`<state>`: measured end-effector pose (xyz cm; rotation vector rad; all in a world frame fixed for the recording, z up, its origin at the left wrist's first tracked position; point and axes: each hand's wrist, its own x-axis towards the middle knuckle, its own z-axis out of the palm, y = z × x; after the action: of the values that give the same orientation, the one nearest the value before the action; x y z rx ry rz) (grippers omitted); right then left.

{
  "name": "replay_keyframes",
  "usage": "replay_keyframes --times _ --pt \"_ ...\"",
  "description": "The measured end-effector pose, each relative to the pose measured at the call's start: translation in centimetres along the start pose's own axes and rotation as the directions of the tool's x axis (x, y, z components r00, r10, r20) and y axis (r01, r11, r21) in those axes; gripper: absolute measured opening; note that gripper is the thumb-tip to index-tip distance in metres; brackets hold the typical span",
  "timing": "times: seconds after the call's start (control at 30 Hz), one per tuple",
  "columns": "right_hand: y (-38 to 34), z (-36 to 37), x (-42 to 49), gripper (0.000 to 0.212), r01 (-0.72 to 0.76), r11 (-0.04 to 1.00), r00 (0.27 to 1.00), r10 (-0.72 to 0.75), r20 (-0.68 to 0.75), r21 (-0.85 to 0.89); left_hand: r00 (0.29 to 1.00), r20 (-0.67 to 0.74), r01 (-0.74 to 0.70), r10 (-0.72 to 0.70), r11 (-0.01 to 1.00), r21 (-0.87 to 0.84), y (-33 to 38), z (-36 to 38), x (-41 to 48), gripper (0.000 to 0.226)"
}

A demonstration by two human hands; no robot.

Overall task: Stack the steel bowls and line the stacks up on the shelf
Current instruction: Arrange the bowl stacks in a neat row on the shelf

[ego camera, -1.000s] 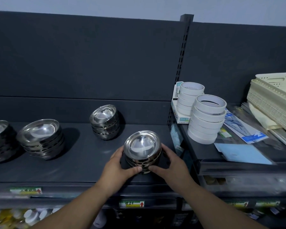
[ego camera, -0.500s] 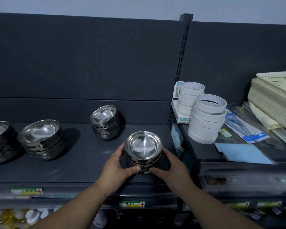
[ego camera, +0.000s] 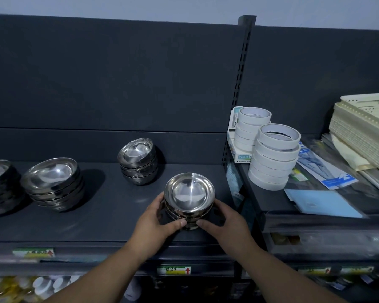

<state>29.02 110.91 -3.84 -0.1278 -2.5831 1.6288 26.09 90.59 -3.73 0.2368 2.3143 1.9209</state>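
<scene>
The short stack of shiny round steel bowls (ego camera: 189,193) appears to rest near the front edge of the dark grey metal shelf (ego camera: 101,217). The left hand (ego camera: 154,221) curls round it at 8 o'clock and the right hand (ego camera: 227,224) at 4 o'clock, thumbs nearly meeting at 6. Press evenly and low so the rims stay level. Slide rather than lift, lining it up with the similar steel stack (ego camera: 138,162) at 11 o'clock and the wider steel stack (ego camera: 53,184) at 9.
</scene>
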Motion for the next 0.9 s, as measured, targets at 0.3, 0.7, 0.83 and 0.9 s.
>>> replay_keyframes --times 0.3,0.7,0.83,0.9 --pt "-1.1 -0.6 0.5 0.069 0.064 0.997 0.998 -0.064 -0.002 0.050 0.999 -0.017 -0.044 0.044 0.999 0.022 1.1 -0.3 0.0 0.106" --pt "-1.4 -1.0 0.8 0.084 0.067 0.995 0.996 -0.071 0.049 0.073 0.998 -0.007 -0.059 0.060 0.993 0.104 1.0 -0.6 0.2 0.101" --pt "-0.7 -0.8 0.8 0.094 0.041 0.998 0.998 -0.044 0.053 0.057 0.999 -0.026 -0.022 0.024 0.995 0.101 0.7 -0.8 -0.1 0.121" --pt "0.1 -0.6 0.7 0.098 0.007 0.999 0.998 -0.009 0.066 0.034 1.000 -0.004 -0.005 0.005 0.996 0.091 0.3 -0.6 -0.4 0.120"
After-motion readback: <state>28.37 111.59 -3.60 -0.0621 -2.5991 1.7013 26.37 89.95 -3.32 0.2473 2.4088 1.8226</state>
